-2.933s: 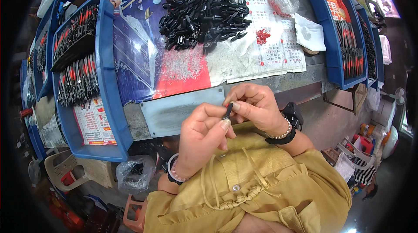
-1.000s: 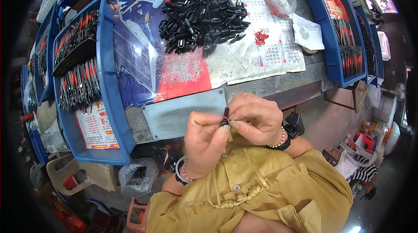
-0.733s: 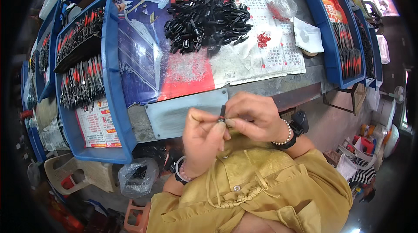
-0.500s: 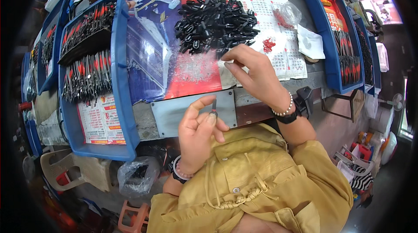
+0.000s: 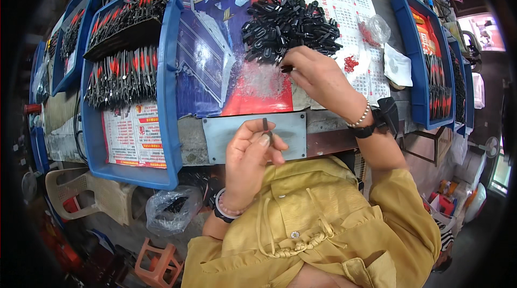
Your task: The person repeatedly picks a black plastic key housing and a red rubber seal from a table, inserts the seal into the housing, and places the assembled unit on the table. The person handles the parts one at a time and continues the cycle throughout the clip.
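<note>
My left hand [image 5: 246,156] is closed, thumb pressed against the fingers, around a small dark stick-shaped piece [image 5: 265,124] that stands up between them. It hovers over a pale metal plate [image 5: 218,136] at the table's near edge. Farther off and to the right, my right hand [image 5: 329,84] pinches a small black plastic piece [image 5: 286,69] at the near edge of a pile of black plastic pieces [image 5: 291,26]. Some pieces in the pile are U-shaped. Below the pile, whitish bits [image 5: 264,80] lie scattered on the red part of the printed sheet.
At left, a blue tray [image 5: 171,83] holds rows of black-and-red tools; another blue tray [image 5: 401,18] stands at right. Small red rings [image 5: 350,64], a clear plastic bag [image 5: 379,29] and a white sheet [image 5: 397,67] lie right of the pile. A beige chair [image 5: 116,191] stands lower left.
The whole view has shifted, moving the table things rightward. My right hand's fingers have drawn together, and a black piece now shows at their tips. My left hand still holds its dark piece.
</note>
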